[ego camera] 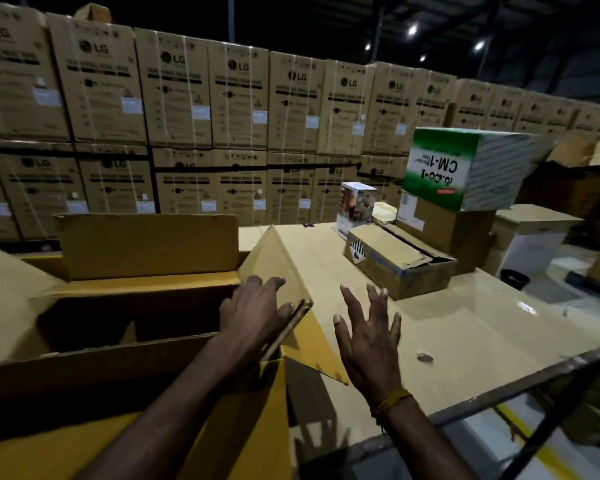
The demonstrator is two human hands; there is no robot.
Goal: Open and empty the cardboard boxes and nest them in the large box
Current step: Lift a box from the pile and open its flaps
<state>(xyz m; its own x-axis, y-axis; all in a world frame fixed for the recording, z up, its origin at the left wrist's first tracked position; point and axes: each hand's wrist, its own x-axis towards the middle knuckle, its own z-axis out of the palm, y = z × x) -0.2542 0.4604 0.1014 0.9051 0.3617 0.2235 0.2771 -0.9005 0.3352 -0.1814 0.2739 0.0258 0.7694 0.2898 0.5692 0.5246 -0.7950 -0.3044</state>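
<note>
A large open cardboard box [84, 372] fills the lower left, its flaps spread and its inside dark. My left hand [253, 310] presses flat on the inner face of the box's right flap [278, 258], fingers straight. Just right of that flap, my right hand [368, 337] hovers above the table with its fingers spread and holds nothing. A small brown box [395, 261] with a torn lid lies on the table beyond my right hand. Behind it a green and white box [465, 168] stands on a brown box [447, 226].
The pale table [482, 323] runs to the right, its metal edge at the lower right. A small white printed carton [355, 206] stands at the table's far side. Stacked appliance cartons [187, 116] form a wall behind. More boxes sit far right.
</note>
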